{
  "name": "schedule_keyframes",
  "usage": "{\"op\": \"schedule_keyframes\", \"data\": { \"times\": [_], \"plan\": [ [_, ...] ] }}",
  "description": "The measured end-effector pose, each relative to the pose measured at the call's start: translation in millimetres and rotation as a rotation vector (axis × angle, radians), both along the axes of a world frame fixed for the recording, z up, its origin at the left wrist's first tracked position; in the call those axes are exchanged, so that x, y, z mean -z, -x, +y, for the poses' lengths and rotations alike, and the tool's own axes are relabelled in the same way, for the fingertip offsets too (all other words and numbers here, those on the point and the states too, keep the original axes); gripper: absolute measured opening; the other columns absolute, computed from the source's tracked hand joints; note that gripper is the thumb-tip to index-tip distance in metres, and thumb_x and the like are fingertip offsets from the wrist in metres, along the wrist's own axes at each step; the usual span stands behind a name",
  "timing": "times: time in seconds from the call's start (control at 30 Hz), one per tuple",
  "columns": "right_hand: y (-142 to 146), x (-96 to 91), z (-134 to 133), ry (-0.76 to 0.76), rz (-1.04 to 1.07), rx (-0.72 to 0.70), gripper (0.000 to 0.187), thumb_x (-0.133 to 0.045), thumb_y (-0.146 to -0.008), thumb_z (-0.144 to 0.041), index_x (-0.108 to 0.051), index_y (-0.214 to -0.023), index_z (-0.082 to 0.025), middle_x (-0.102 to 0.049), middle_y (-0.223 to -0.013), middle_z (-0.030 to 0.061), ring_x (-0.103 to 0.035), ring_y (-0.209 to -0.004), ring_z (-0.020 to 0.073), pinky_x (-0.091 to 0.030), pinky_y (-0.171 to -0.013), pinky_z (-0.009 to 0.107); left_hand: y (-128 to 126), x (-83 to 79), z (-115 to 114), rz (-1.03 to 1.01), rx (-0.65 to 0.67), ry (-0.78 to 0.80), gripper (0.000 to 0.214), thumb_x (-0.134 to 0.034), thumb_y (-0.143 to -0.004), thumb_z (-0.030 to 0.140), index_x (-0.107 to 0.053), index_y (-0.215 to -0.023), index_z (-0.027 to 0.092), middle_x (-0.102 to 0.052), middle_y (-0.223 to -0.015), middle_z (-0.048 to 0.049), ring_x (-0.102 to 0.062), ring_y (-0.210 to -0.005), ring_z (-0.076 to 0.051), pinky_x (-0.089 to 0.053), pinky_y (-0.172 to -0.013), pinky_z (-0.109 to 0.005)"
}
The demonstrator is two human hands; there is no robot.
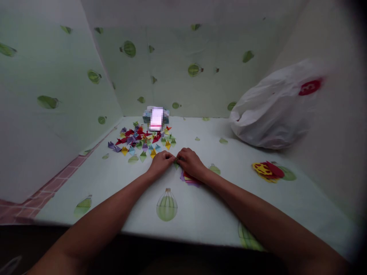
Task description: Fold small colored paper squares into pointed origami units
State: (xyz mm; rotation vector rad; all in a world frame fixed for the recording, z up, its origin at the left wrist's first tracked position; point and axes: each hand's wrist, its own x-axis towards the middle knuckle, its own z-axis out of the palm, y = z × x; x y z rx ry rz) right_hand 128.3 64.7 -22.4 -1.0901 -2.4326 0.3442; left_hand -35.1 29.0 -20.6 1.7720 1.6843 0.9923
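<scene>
My left hand and my right hand meet over the middle of the table, fingers pinched together. Between them is a small piece of green folded paper, mostly hidden by the fingers. Under my right wrist lies a stack of coloured paper sheets in purple, red and pink. Just beyond my left hand spreads a pile of small folded paper figures in red, purple, yellow, green and blue, pointed like origami birds.
A lit phone, blurred out, leans on a patterned box at the back. At the right stands a full white plastic bag. Nearer lie yellow and red flat cut-outs. Walls enclose the table at left, back and right.
</scene>
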Motion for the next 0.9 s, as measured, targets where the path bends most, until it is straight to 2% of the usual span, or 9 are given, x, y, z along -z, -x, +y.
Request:
{"op": "schedule_keyframes", "data": {
  "times": [0.27,0.6,0.9],
  "plan": [
    [0.2,1.5,0.7,0.001,0.001,0.001,0.013,-0.060,-0.085,-0.007,-0.067,-0.078,-0.015,-0.065,-0.088,0.0073,-0.054,-0.086,0.0187,-0.037,-0.076,0.028,0.5,2.1,1.2,0.004,-0.007,0.004,0.015,-0.057,-0.078,0.022,-0.067,-0.067,0.017,-0.068,-0.076,-0.0026,-0.063,-0.076,-0.018,-0.046,-0.069,-0.028],
    [0.9,4.0,2.0,-0.002,-0.001,0.003,0.014,-0.059,-0.086,-0.009,-0.067,-0.077,-0.015,-0.064,-0.086,0.0069,-0.054,-0.085,0.0184,-0.037,-0.076,0.028,1.8,3.0,1.8,-0.001,0.005,-0.007,0.023,-0.055,-0.083,0.031,-0.067,-0.068,0.017,-0.067,-0.075,-0.0029,-0.061,-0.076,-0.018,-0.045,-0.070,-0.028],
    [0.9,4.8,2.9,-0.001,-0.008,0.000,0.013,-0.059,-0.087,-0.009,-0.068,-0.080,-0.015,-0.065,-0.088,0.0075,-0.054,-0.087,0.0190,-0.037,-0.077,0.028,0.8,5.5,2.3,0.006,-0.002,0.000,0.017,-0.059,-0.079,0.025,-0.067,-0.066,0.017,-0.068,-0.075,-0.0031,-0.062,-0.075,-0.018,-0.045,-0.069,-0.027]
  ]
}}
